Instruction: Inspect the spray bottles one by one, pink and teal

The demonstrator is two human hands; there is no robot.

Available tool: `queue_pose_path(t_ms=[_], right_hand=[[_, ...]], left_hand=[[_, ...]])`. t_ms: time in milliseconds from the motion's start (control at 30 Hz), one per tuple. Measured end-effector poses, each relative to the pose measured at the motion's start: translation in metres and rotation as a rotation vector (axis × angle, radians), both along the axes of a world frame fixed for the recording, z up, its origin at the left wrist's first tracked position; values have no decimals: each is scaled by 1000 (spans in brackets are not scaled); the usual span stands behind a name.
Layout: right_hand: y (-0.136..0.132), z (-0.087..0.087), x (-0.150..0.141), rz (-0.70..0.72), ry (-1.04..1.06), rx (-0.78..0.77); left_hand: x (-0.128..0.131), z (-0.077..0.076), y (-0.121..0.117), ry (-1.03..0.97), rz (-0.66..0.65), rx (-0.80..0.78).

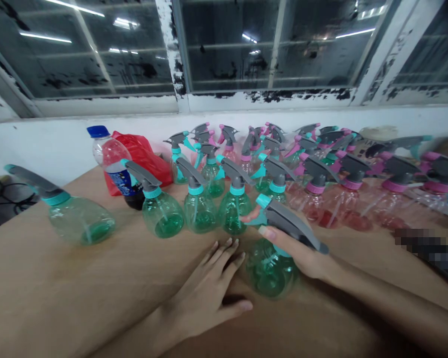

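Observation:
My right hand (302, 251) is wrapped round the neck of a green spray bottle (271, 278) with a grey and turquoise trigger head. A finger lies at its turquoise trigger, and the bottle stands slightly tilted at the table's near side. Flat on the wooden table (108, 293), just left of that bottle, rests my left hand (209, 288) with fingers stretched out and nothing in them. Beyond the hands stand more green spray bottles (199, 214), each with a turquoise collar. Another green spray bottle (80, 221) is by itself on the left.
Pink spray bottles (315, 204) with pink collars crowd the right and back. A soda bottle (115, 164) with a blue cap stands before a red plastic bag (145, 154). Behind is a white wall with windows (276, 44). A dark pixelated object (433, 248) lies at right.

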State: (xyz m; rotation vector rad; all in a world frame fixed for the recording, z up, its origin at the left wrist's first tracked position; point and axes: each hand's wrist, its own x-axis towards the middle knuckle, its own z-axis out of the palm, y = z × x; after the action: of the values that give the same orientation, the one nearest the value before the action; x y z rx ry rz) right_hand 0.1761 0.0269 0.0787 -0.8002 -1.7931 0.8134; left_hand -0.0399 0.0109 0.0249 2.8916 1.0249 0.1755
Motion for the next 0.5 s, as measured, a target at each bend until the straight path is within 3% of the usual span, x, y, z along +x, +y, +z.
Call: queue_pose_path(t_ms=[267,500], right_hand=[[0,1,-2,2,13,-70],[-3,0,-19,14,63,-12]], left_hand=[[3,-5,-5,-118,100,-114],[6,11,-11,-398,161,-218]])
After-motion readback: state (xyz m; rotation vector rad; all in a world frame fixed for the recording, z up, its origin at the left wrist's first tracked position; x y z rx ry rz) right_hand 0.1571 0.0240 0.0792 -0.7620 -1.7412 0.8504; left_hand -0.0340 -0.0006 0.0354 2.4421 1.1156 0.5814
